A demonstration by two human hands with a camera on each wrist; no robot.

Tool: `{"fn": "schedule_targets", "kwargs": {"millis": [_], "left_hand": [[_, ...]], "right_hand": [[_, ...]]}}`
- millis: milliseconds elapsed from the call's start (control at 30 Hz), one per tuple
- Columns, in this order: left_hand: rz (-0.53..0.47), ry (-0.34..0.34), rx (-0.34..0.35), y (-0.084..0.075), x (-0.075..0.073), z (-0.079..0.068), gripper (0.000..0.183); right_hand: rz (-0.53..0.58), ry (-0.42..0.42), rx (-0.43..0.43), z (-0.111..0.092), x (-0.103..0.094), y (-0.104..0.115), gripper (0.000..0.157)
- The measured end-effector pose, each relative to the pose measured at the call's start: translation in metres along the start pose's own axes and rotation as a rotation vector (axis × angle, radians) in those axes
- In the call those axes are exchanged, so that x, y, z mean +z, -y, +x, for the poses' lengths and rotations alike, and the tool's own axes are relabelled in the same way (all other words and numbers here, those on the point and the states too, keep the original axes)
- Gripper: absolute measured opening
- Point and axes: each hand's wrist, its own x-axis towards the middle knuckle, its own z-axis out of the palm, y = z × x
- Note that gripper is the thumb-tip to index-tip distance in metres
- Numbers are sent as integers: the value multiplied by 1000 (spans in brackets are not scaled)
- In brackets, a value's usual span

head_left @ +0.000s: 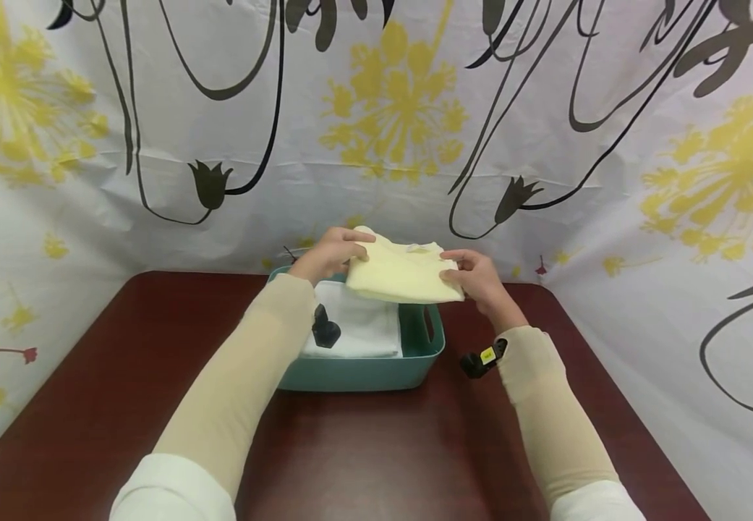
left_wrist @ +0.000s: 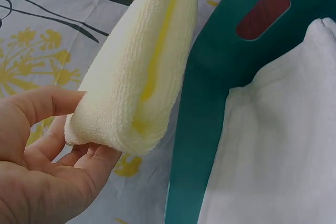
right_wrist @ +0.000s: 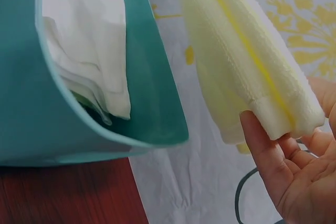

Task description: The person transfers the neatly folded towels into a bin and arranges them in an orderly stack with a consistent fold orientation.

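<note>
A folded pale yellow towel (head_left: 405,275) is held up over the back right part of a teal basket (head_left: 356,374). My left hand (head_left: 333,253) pinches its left end, thumb on one side and fingers on the other, as the left wrist view shows. At the opposite end my right hand (head_left: 474,278) grips the towel between thumb and fingers. Folds along the towel's edge show in both wrist views. Inside the basket lies a folded white cloth (head_left: 366,325), apart from the yellow towel. Part of the basket's back rim is hidden behind the towel and my left hand.
The basket stands near the far edge of a dark red-brown table (head_left: 363,456). Behind the table hangs a white sheet (head_left: 324,145) with yellow and grey flower prints. An oval handle hole (left_wrist: 263,15) pierces the basket's side. A black wrist camera (head_left: 477,364) sits by my right sleeve.
</note>
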Motion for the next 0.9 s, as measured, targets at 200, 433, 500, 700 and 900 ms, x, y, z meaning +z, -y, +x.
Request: {"fn": "schedule_targets", "kwargs": {"millis": [200, 433, 500, 700, 900], "left_hand": [[20, -19, 8, 3, -8, -5, 48], [46, -28, -6, 5, -21, -12, 48], [55, -25, -11, 6, -24, -13, 48], [83, 29, -13, 12, -40, -20, 48], [135, 61, -24, 18, -56, -27, 48]], "right_hand": [[-3, 17, -9, 0, 9, 3, 38], [-5, 49, -11, -1, 21, 10, 39], [0, 61, -12, -1, 24, 10, 39], [-10, 73, -34, 2, 36, 6, 37], [-37, 95, -39, 2, 48, 6, 36]]}}
